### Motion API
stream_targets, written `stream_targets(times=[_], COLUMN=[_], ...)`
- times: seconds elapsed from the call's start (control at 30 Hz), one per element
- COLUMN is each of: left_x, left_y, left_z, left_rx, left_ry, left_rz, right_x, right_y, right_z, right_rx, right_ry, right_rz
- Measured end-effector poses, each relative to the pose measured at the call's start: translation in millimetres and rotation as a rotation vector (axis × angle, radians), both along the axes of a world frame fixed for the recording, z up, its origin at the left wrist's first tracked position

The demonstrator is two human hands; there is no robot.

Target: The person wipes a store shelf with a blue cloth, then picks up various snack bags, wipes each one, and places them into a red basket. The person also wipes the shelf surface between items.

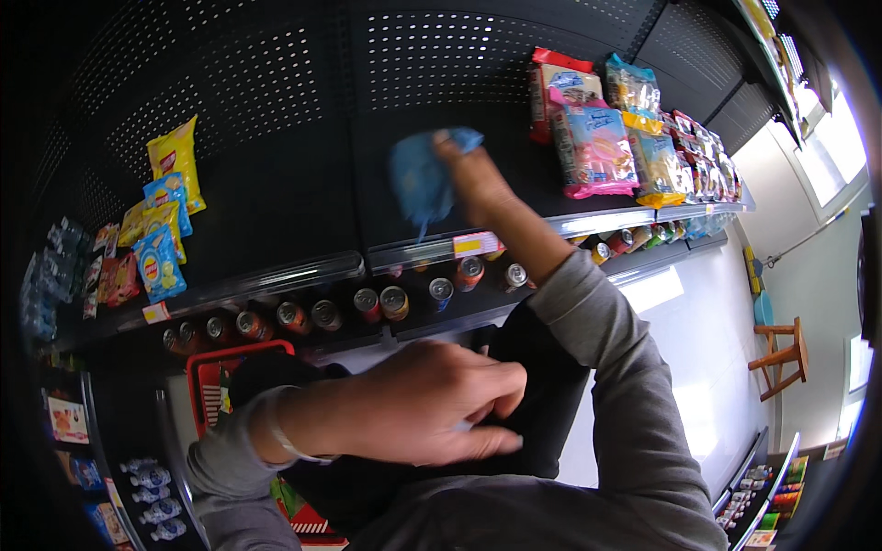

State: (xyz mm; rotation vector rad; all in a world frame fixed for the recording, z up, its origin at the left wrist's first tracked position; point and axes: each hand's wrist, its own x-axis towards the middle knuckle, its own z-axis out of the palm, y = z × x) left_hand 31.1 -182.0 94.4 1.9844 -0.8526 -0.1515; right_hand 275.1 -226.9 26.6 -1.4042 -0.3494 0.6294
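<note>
My right hand (472,172) reaches over the black metal shelf (269,200) and grips a blue cloth (419,172), blurred, near the shelf's front edge. To its right stand packaged snacks, a pink and clear bag (596,144) foremost. Nearer to me, my left hand (441,403) hangs in front of my body, its fingers curled and blurred; whether it holds something small cannot be told. A pale bracelet (286,434) circles the left wrist. Yellow and blue chip bags (160,262) stand at the shelf's left part.
Drink cans (394,302) line the lower shelf. A red shopping basket (196,386) with goods in it stands at lower left, partly behind my left arm. Water bottles (162,510) lie on another shelf. A wooden stool (785,351) is by the right wall.
</note>
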Motion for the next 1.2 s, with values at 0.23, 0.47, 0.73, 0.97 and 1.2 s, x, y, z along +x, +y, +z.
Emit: stream_targets(times=[0.23, 0.47, 0.73, 0.97, 1.2], left_x=[-30.0, -41.0, -37.6, -37.0, -33.5], left_y=[-15.7, -29.1, -13.7, -4.5, -6.5], left_z=[-110.2, -145.1, -129.3, -140.4, -138.9], left_rx=[0.560, 0.948, 0.752, 0.643, 0.721], left_ry=[-0.344, -0.321, -0.405, -0.314, -0.409], left_rz=[-0.090, -0.204, -0.105, -0.060, 0.081], right_x=[55.4, 67.6, 127.9, 208.3, 239.9], right_y=[-29.1, -31.6, -13.8, -0.3, 32.6], right_z=[-45.9, -95.5, -104.1, -120.6, -126.1], right_rx=[-0.460, -0.777, -1.135, -1.195, -1.242], right_ry=[-0.991, -1.150, -1.185, -1.170, -1.120], right_rz=[0.006, 0.116, 0.015, -0.181, -0.282])
